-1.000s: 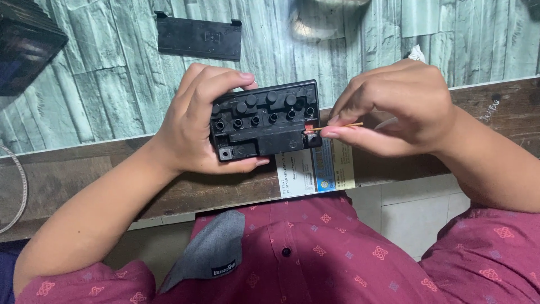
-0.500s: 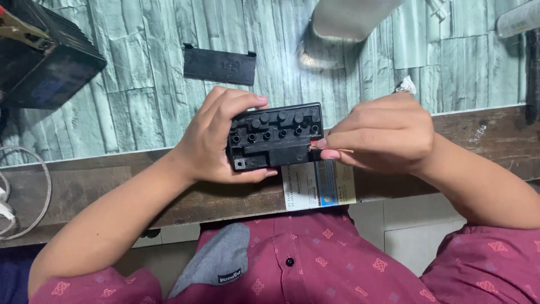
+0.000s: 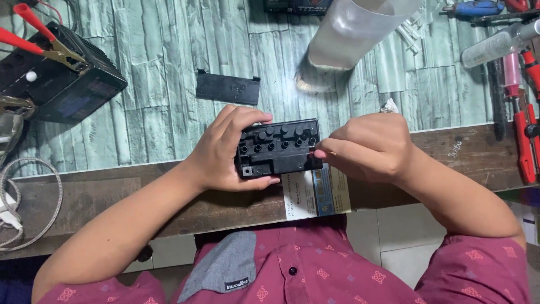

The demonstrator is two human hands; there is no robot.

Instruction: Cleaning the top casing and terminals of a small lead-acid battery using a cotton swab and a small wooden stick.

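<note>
The left hand (image 3: 228, 149) is wrapped around the left end of a small black battery (image 3: 278, 147), thumb under its near edge and fingers curled over the far edge, holding it just above the front edge of the surface (image 3: 169, 129). The right hand (image 3: 371, 147) presses in at the battery's right end with fingertips pinched together at the corner; whether they grip anything small there cannot be told.

The battery is a rigid plastic block with a row of round caps on top, probably heavy for its size and smooth-sided, so a full grip around the short ends, as the left hand has it, looks the safest hold.

Just beyond the left hand lies a flat black cover strip (image 3: 228, 88). Beyond the right hand stands a translucent plastic container (image 3: 349, 39). Far to the left sits a larger black battery (image 3: 56, 84) with red clamps (image 3: 34, 34). Off to the right lie red-handled tools (image 3: 526, 129).
</note>
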